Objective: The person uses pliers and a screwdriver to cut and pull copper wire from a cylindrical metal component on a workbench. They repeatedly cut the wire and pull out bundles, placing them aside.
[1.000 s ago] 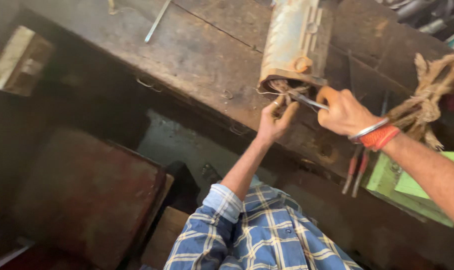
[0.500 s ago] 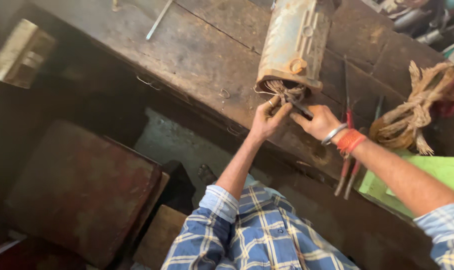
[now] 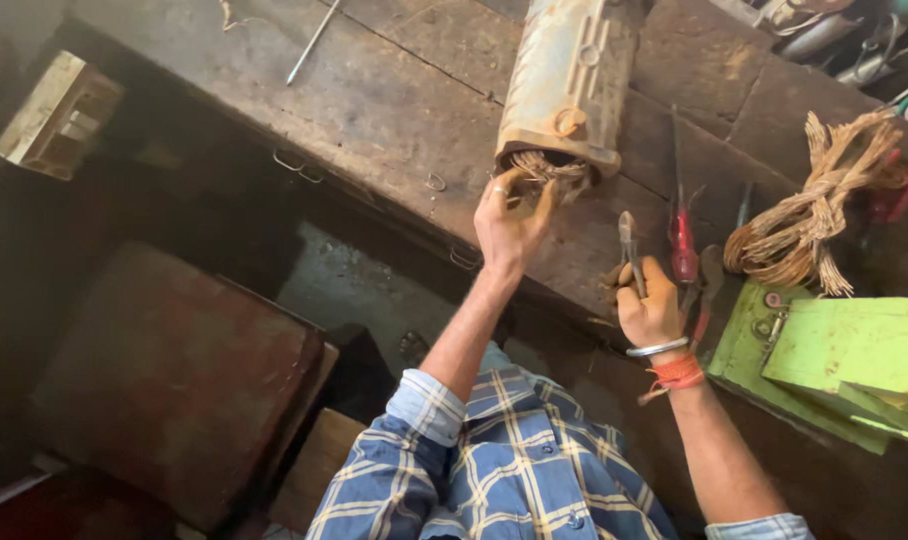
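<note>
At the open end of the rusty motor housing (image 3: 571, 85), left hand (image 3: 509, 222) is pinched on the copper winding wires (image 3: 549, 170) sticking out of it. Right hand (image 3: 650, 305) sits back from that grip, nearer the bench edge, closed around pliers (image 3: 628, 245), jaws up and off the work. Looks partway: a stripped coil bundle (image 3: 814, 215) lies well right of both hands, but wire remains inside the housing. Red-handled tools (image 3: 683, 245) just beyond the pliers.
</note>
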